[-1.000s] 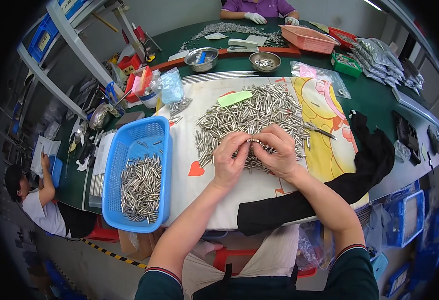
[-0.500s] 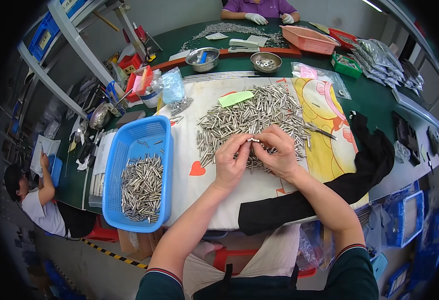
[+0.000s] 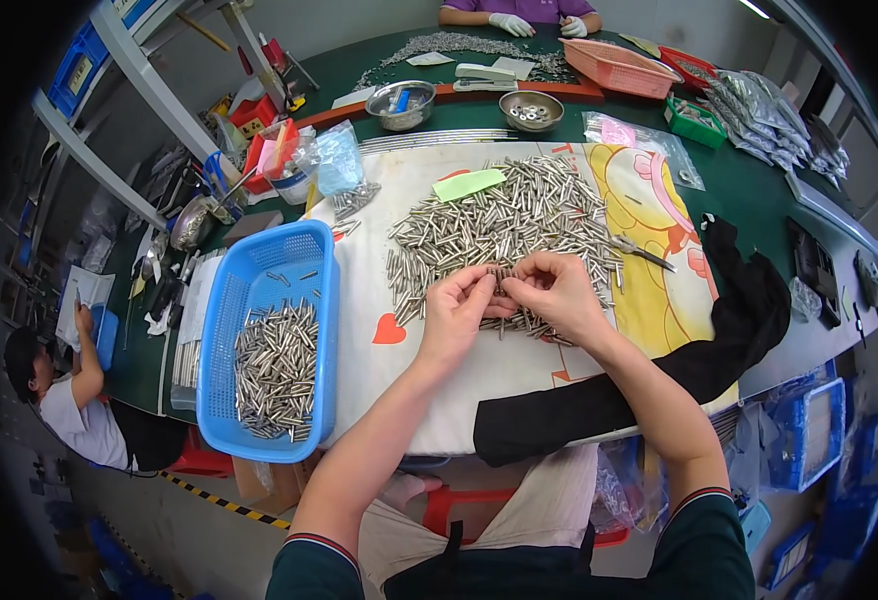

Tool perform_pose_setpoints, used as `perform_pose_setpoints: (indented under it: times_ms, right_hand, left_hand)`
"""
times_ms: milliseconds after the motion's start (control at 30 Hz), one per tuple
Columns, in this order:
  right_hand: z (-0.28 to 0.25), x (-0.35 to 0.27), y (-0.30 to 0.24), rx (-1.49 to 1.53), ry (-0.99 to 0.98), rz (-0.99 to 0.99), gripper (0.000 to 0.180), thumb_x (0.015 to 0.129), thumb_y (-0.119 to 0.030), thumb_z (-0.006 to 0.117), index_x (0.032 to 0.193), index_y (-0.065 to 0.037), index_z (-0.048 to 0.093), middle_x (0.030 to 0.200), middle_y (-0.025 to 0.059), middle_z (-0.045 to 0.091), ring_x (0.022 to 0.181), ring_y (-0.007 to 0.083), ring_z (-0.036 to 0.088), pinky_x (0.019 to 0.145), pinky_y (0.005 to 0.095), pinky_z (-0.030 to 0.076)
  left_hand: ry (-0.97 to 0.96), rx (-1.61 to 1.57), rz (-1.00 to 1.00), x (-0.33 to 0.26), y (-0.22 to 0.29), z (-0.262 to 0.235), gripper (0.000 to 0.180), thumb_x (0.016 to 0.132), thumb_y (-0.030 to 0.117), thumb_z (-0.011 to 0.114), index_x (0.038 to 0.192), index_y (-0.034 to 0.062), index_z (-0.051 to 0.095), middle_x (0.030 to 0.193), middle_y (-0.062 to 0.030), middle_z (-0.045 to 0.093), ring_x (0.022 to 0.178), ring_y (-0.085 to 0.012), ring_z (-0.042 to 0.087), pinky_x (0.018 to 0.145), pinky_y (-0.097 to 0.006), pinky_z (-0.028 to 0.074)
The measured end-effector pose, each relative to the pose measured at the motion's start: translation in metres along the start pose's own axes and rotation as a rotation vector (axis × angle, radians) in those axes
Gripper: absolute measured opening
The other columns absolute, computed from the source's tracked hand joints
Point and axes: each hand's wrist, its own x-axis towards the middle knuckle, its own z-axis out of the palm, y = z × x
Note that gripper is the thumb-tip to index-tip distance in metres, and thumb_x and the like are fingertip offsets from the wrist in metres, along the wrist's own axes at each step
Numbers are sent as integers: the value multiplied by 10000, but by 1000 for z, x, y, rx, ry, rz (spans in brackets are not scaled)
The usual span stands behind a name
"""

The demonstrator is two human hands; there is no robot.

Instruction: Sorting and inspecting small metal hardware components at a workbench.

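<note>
Gripping a small bunch of metal pins (image 3: 500,279) between the fingertips of the left hand (image 3: 455,308) and right hand (image 3: 559,294), at centre frame over the loose pile of similar pins (image 3: 504,222), and could drop some among these through 1 slackened or uneven pinch

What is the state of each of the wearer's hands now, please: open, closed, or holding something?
Left hand: closed in a pinch, holding metal pins.
Right hand: closed in a pinch on the same pins.
</note>
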Motion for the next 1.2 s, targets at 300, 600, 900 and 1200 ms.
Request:
perform_pose_setpoints:
  times_ms: [300,600,900,1200]
  right_hand:
    - [-3,0,-3,52,-74,81,153,747,-111,648,750,42,632,607,7,570,543,38,465,496,207,399]
    - [-4,0,-8,106,-98,125,139,751,-100,662,765,35,632,637,-1,578,557,35,476,509,196,405]
    - [-5,0,-9,117,-113,167,144,760,-112,672,745,20,616,630,-1,572,551,31,486,499,187,396]
    - [-11,1,-8,102,-92,147,152,751,-110,666,768,38,637,655,24,606,577,43,520,524,203,422]
  left_hand:
    - [-39,-28,-135,0,9,-2,174,884,68,544,1024,-27,587,844,-87,653,729,-125,644,701,-236,540]
    - [-26,-102,-176,-1,7,-4,184,880,32,532,1036,-52,582,878,-109,654,754,-144,649,705,-236,545]
    - [-106,-192,-244,0,10,-6,202,913,65,469,1048,-47,570,921,-110,631,805,-179,657,721,-255,555]
    - [-107,-196,-285,-1,11,-6,181,892,31,501,1040,-48,570,930,-103,629,814,-179,655,747,-245,548]
